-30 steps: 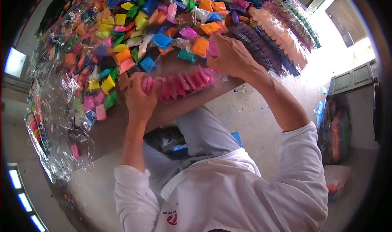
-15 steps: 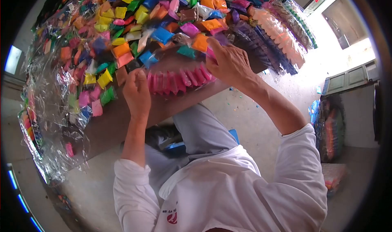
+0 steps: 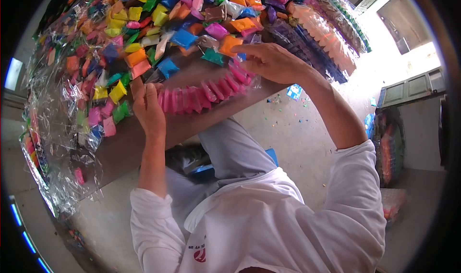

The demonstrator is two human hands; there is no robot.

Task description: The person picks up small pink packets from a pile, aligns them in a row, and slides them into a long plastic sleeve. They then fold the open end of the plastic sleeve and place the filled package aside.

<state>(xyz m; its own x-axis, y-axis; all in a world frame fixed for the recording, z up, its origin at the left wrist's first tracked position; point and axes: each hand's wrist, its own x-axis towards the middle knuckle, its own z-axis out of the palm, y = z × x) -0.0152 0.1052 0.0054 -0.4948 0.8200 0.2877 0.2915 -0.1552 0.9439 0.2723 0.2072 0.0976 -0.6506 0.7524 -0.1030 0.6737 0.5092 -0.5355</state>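
A curved row of pink packets (image 3: 199, 97) lies along the near edge of the brown table, between my two hands. My left hand (image 3: 150, 107) is at the row's left end, its fingers closed; what they hold, if anything, is hidden. At the row's right end is my right hand (image 3: 269, 61), palm down with fingers stretched out over the last pink packets. An orange packet (image 3: 229, 45) lies just beyond my right fingertips. A teal packet (image 3: 212, 56) and a blue packet (image 3: 168, 68) lie behind the row.
Many coloured packets (image 3: 144, 28) are heaped across the brown table (image 3: 129, 153). Clear plastic film (image 3: 57, 129) covers the left side. Stacked strips of packets (image 3: 326, 32) lie at the back right. Small scraps and a blue-and-white piece (image 3: 294, 92) are on the floor.
The pink row has shifted left and now reaches further up at its right end. My left hand has moved slightly left and down. My right hand has opened and flattened at the row's end.
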